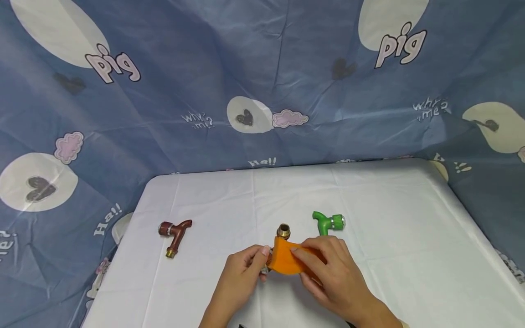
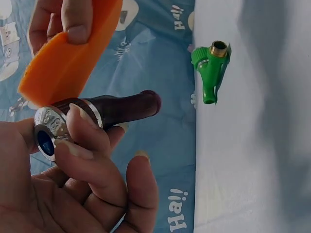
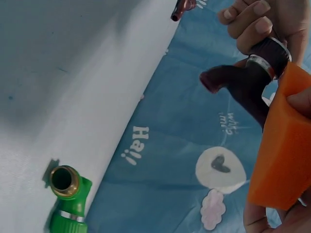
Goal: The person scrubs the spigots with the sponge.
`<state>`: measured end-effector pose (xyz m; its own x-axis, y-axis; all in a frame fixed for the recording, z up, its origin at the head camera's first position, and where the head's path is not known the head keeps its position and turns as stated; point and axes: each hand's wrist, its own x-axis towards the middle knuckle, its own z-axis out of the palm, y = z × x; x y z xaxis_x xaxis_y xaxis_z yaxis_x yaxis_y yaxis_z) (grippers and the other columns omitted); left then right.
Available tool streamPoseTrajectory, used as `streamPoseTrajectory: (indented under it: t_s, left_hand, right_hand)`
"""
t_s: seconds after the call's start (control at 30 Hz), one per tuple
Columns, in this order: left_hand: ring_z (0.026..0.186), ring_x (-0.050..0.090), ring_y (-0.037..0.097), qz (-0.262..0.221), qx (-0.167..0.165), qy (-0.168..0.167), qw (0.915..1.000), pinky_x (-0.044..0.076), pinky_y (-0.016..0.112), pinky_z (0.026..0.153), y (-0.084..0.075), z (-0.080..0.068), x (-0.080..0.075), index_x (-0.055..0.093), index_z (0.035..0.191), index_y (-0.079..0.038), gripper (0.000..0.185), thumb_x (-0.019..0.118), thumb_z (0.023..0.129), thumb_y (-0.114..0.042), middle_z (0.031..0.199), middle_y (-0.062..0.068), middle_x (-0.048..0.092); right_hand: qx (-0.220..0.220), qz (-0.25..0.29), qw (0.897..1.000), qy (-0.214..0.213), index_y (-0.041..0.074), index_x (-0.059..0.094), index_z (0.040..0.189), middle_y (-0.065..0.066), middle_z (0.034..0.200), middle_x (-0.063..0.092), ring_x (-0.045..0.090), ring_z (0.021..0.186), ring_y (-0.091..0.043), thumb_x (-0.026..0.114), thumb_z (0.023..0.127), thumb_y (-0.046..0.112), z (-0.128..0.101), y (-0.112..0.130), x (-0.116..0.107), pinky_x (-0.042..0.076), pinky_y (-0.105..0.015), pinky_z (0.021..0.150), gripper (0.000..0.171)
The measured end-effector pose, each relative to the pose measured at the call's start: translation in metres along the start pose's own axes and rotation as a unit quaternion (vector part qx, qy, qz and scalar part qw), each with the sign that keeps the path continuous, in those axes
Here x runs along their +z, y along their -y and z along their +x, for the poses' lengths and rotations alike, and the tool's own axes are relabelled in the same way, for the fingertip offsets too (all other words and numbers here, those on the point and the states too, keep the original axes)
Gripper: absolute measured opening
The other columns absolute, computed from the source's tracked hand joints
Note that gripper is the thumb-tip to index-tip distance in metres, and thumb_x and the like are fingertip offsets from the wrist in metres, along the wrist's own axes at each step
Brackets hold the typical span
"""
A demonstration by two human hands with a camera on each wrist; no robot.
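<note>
My left hand [image 1: 239,273] grips a dark brown tap [image 2: 121,108] by its knob end, which has a silver cap. In the head view most of this tap is hidden behind an orange sponge [image 1: 285,258], and its brass threaded end shows above. My right hand [image 1: 338,275] pinches the sponge between thumb and fingers. The sponge lies against the tap's body, close beside the left fingers. Seen from the right wrist, the tap's curved spout [image 3: 221,77] points away from the sponge [image 3: 284,150].
A second reddish-brown tap [image 1: 176,237] with a brass end lies at the left on the white-covered table [image 1: 205,200]. A green tap [image 1: 326,222] lies beyond my right hand. A blue patterned cloth [image 1: 246,59] hangs behind the table.
</note>
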<state>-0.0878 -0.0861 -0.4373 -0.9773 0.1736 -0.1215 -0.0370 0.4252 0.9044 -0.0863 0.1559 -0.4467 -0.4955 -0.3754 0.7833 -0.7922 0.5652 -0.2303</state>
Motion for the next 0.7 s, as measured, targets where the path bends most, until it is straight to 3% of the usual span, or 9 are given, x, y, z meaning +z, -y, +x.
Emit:
streamPoseTrajectory:
  t_s: [0.23,0.37,0.5,0.63,0.7]
  left_hand:
    - [0.056,0.060,0.018,0.008,-0.031,-0.002,0.9995,0.040,0.024,0.047,0.000,0.000,-0.003,0.067,0.076,-0.015,0.054,0.053,0.105,-0.059,0.061,-0.001,0.062]
    - [0.052,0.057,0.017,-0.007,-0.044,-0.007,0.9990,0.041,0.024,0.046,0.001,-0.001,-0.004,0.061,0.071,-0.011,0.059,0.055,0.105,-0.059,0.058,0.000,0.061]
    - [0.050,0.057,0.019,-0.021,-0.050,-0.006,0.9985,0.042,0.024,0.045,0.001,0.000,-0.003,0.063,0.071,-0.009,0.060,0.055,0.104,-0.058,0.057,0.001,0.061]
    - [0.053,0.059,0.021,-0.030,-0.040,0.005,0.9987,0.047,0.026,0.046,0.001,0.001,0.001,0.068,0.077,-0.011,0.055,0.054,0.106,-0.055,0.060,0.001,0.061]
    - [0.052,0.057,0.019,-0.036,-0.033,0.007,0.9988,0.047,0.026,0.046,0.001,0.002,0.004,0.068,0.078,-0.011,0.051,0.053,0.109,-0.049,0.060,0.001,0.059]
  right_hand:
    - [0.009,0.022,1.000,-0.010,0.007,0.074,0.118,-0.011,0.116,0.065,0.057,0.101,-0.029,0.051,0.107,0.030,-0.005,-0.004,-0.004,0.038,-0.035,0.097,0.035]
    - [0.019,0.038,0.998,-0.046,0.000,0.073,0.117,-0.015,0.115,0.065,0.056,0.102,-0.031,0.055,0.106,0.032,-0.002,-0.007,-0.011,0.037,-0.026,0.106,0.038]
    - [0.013,0.060,0.995,-0.072,-0.003,0.072,0.116,-0.018,0.114,0.064,0.056,0.102,-0.031,0.058,0.106,0.033,0.001,-0.004,-0.012,0.039,-0.021,0.106,0.039]
    - [-0.019,0.088,0.995,-0.045,-0.001,0.071,0.120,-0.016,0.116,0.065,0.058,0.101,-0.028,0.061,0.105,0.031,-0.002,0.007,-0.002,0.044,-0.026,0.101,0.037]
    - [-0.014,0.095,0.995,-0.020,0.001,0.071,0.123,-0.012,0.117,0.064,0.059,0.101,-0.025,0.061,0.105,0.032,-0.007,0.013,0.005,0.046,-0.027,0.098,0.037]
